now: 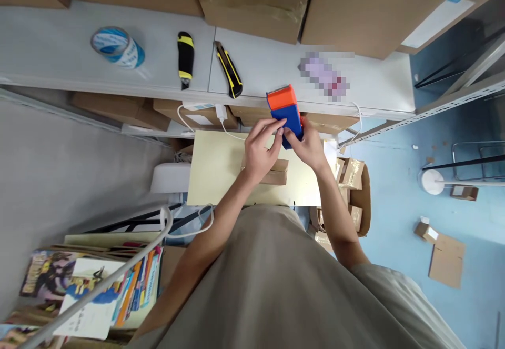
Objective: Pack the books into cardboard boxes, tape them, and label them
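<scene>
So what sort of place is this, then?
Probably a stockroom or packing area. Large brown cardboard boxes stand along a long pale-grey shelf, and in front of them sit a blue-and-white roll of printed tape and a slim black-and-yellow box cutter.

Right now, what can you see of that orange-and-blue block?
The orange-and-blue block is boxy, elongated and plastic-looking, with an orange end and a longer blue section. It is held at a slant, orange end pointing forward. The right hand grips the blue part, thumb on its face; fingertips of the left hand reach that face too. I can't make out any markings.
</scene>
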Demonstrator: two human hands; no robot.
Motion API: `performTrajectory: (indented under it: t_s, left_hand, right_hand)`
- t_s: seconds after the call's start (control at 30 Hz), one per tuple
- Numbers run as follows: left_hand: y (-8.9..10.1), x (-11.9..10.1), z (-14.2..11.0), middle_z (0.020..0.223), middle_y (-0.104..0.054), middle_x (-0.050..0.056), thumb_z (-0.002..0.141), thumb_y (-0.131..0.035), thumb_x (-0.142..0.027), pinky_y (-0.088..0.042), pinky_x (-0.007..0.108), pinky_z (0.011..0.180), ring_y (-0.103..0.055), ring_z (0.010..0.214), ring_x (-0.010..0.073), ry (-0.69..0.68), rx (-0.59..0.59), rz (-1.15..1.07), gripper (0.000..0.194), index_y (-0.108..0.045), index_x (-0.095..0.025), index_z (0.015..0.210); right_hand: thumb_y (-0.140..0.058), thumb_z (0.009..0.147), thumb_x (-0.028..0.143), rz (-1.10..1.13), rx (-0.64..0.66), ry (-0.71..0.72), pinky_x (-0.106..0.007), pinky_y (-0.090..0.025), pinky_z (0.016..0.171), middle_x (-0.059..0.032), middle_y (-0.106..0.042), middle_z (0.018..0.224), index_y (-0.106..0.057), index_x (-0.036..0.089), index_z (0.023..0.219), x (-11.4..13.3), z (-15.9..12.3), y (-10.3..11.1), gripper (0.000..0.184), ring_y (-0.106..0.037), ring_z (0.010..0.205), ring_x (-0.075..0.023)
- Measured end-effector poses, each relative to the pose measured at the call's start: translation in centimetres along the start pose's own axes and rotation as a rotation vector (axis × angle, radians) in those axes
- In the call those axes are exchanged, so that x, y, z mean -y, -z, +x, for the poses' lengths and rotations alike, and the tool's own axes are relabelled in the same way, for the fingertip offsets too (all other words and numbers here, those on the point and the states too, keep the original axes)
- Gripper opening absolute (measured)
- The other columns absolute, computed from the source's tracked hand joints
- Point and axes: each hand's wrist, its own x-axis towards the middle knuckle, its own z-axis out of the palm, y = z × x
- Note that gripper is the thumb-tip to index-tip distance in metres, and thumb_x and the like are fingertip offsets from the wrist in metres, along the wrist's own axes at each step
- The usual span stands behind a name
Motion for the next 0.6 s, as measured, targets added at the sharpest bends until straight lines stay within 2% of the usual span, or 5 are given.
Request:
performTrajectory:
  t_s: [0.13, 0.23, 0.3, 0.43, 0.6]
  left_hand:
    - [2.8, 4.5, -4.6, 0.149, -0.075, 0.011, 0.120, -0.055, -0.049, -0.059, 0.053, 0.128, -0.072, 0.144, 0.0309, 0.201, 0.128, 0.123, 0.040, -0.074, -0.031, 0.150]
    - [4.0, 9.1, -10.2, 0.144, -0.078, 0.018, 0.110, -0.069, -0.054, -0.060, 0.055, 0.123, -0.075, 0.138, 0.0374, 0.514, 0.156, 0.257, 0.046, -0.074, -0.021, 0.143]
    - [3.6, 10.7, -13.3, 0.132, -0.082, 0.023, 0.102, -0.079, -0.058, -0.062, 0.056, 0.114, -0.078, 0.130, 0.0426, 0.755, 0.276, 0.366, 0.051, -0.075, -0.018, 0.133]
    - [1.3, 10.5, -15.5, 0.115, -0.085, 0.026, 0.102, -0.075, -0.067, -0.060, 0.051, 0.102, -0.081, 0.119, 0.0459, 0.998, 0.464, 0.526, 0.048, -0.074, -0.020, 0.112]
    - [0.8, 10.8, -15.8, 0.092, -0.081, 0.015, 0.106, -0.067, -0.065, -0.054, 0.041, 0.092, -0.078, 0.103, 0.0360, 1.029, 0.424, 0.536, 0.048, -0.057, -0.027, 0.079]
  right_hand:
    - [-0.045, 0.117, 0.069, -0.117, 0.029, -0.155, -0.044, -0.061, 0.089, -0.0130, -0.078, 0.109, -0.053, 0.021, 0.153, -3.2, -3.0, -2.1, 0.061, -0.076, 0.105, -0.0355]
    - [-0.042, 0.119, 0.062, -0.255, 0.061, -0.345, -0.045, -0.060, 0.087, -0.0216, -0.080, 0.117, -0.048, 0.016, 0.155, -6.3, -6.6, -4.6, 0.059, -0.078, 0.107, -0.0404]
    - [-0.041, 0.120, 0.055, -0.316, 0.087, -0.463, -0.045, -0.059, 0.086, -0.0265, -0.079, 0.122, -0.048, 0.012, 0.152, -7.8, -8.8, -6.6, 0.054, -0.078, 0.107, -0.0421]
    - [-0.037, 0.120, 0.050, -0.293, 0.101, -0.586, -0.043, -0.059, 0.086, -0.0256, -0.079, 0.124, -0.047, 0.014, 0.150, -9.7, -10.9, -10.0, 0.048, -0.079, 0.109, -0.0412]
    - [-0.037, 0.120, 0.046, -0.155, 0.045, -0.661, -0.041, -0.059, 0.090, -0.0247, -0.078, 0.127, -0.044, 0.014, 0.150, -11.8, -11.2, -11.1, 0.045, -0.079, 0.112, -0.0372]
